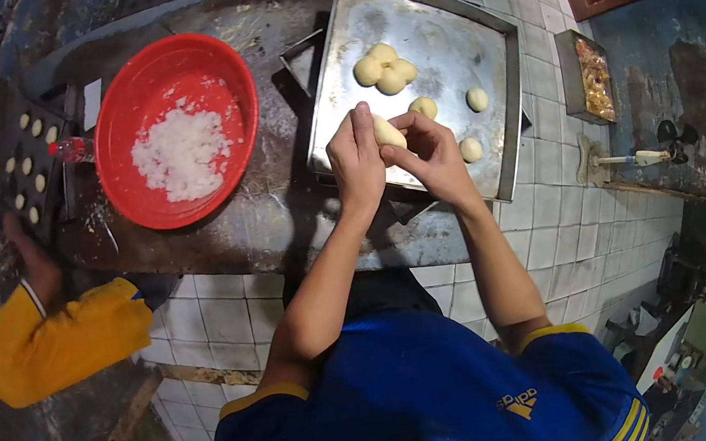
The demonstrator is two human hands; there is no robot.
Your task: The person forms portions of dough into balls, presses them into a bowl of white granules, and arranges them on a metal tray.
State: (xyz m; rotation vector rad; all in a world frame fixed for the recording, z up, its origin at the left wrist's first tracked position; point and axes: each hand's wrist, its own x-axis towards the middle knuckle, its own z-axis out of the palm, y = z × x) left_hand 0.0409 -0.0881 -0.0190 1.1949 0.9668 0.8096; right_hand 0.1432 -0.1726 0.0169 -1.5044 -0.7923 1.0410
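While red bowl holds white shreds, tray holds dough balls.

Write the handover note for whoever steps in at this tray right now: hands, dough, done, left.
Left hand and right hand: both closed in a grip on one dough piece above the metal tray.
On the tray: a cluster of three dough balls, plus three single balls.
Red bowl to the left holds white shreds.
Done: six balls laid.
Left: the held piece is not yet set down.

Head-worn fisheye, steeply down, close.
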